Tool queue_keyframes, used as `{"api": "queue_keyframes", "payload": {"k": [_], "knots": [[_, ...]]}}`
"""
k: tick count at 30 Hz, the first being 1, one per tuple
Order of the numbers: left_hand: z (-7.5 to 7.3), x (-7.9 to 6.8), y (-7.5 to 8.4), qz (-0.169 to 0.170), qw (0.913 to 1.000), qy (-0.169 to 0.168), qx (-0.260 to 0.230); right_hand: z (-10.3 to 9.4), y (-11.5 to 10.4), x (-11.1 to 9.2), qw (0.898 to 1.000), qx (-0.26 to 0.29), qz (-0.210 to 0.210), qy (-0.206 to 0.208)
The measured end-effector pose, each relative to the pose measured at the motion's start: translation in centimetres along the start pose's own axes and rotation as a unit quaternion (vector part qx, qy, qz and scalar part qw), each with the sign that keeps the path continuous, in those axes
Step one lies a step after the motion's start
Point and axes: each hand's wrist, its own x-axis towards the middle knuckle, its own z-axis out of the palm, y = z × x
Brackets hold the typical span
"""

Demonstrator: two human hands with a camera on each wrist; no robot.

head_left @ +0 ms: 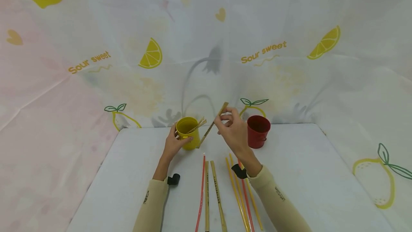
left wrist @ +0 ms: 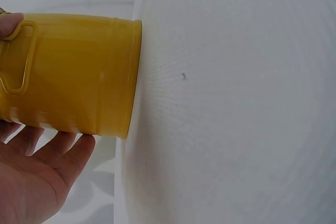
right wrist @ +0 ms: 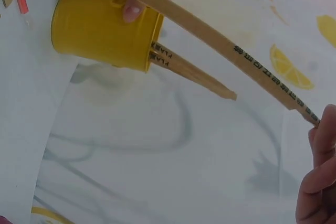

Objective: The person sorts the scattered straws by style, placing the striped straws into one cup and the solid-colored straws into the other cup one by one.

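My left hand (head_left: 172, 146) holds the small yellow bucket (head_left: 192, 142) around its side, thumb near the handle. Brown paper-wrapped straws (right wrist: 197, 73) with dark print lean out of the bucket's mouth. In the right wrist view another brown paper-wrapped straw (right wrist: 231, 45) slants above the bucket, its far end overlapping the rim area. My right hand (head_left: 235, 131) pinches that straw near its upper end, between thumb and fingers. In the left wrist view the bucket's base meets the white tabletop; its contents are hidden there.
A red bucket (head_left: 258, 133) stands at the right, behind my right hand. Two brown paper-wrapped straws (head_left: 207, 192) and a red straw (head_left: 202, 189) lie in front. Several yellow straws (head_left: 236, 189) and another red straw (head_left: 247, 199) lie partly under my right wrist. A printed cloth backs the table.
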Motion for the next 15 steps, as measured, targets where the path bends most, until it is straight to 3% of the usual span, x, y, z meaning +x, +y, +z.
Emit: {"api": "queue_keyframes", "payload": {"k": [15], "knots": [[0.0,0.1,0.1,-0.013,0.9999,0.0,0.004,2.0,0.0,0.0,0.992,0.053,-0.058,0.1]]}}
